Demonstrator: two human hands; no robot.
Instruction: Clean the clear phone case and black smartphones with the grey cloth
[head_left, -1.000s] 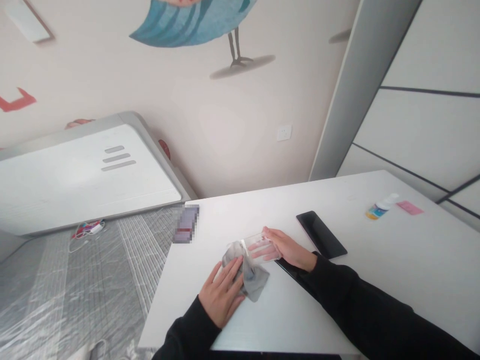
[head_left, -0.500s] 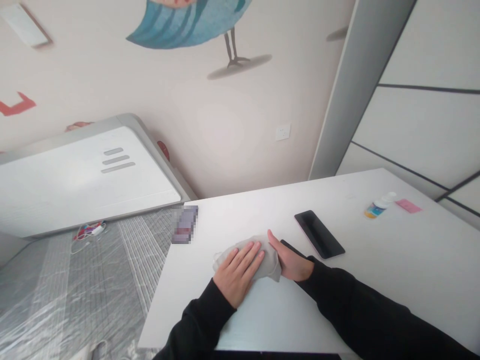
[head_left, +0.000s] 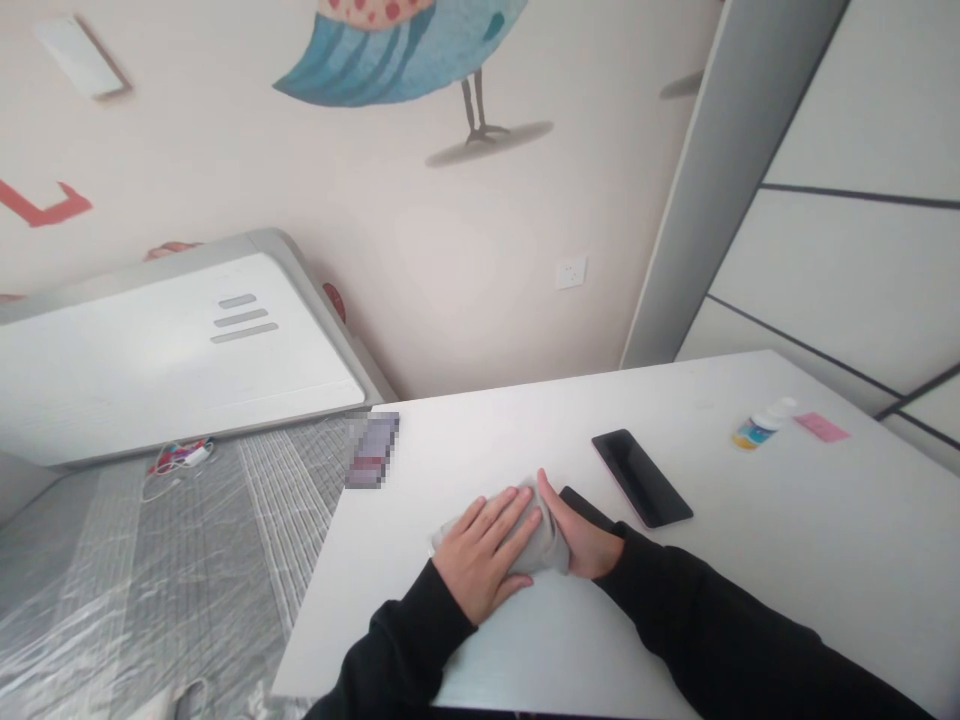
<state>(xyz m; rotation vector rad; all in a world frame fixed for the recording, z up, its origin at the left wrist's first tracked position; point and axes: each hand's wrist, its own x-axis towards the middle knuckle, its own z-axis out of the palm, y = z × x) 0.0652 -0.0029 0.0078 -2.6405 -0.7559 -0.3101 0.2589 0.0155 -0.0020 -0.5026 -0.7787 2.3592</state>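
A crumpled grey cloth point(head_left: 551, 550) lies on the white table point(head_left: 495, 650), bunched under my hands. My left hand point(head_left: 487, 550) rests flat across its top with the fingers stretched and slightly apart. At the cloth's right side is my right hand point(head_left: 581, 535), its thumb raised along the cloth edge and its other fingers hidden behind or under the fabric. A clear edge point(head_left: 433, 545) pokes out at the cloth's left end; what it belongs to is hidden. Just behind my right hand lies a flat dark object point(head_left: 589, 507), partly covered by that hand.
A black-screened phone or tablet point(head_left: 641, 478) lies right of my hands. Farther right are a white bottle point(head_left: 761, 425) with a blue and yellow label and a pink slip point(head_left: 821, 427). A blurred-out item point(head_left: 373, 450) sits at the left edge, beside a plastic-covered bed point(head_left: 202, 580).
The view has shifted slightly, so everything sits a little lower and to the right. My left thumb now shows beside the cloth, and the cloth is more bunched toward my right hand.
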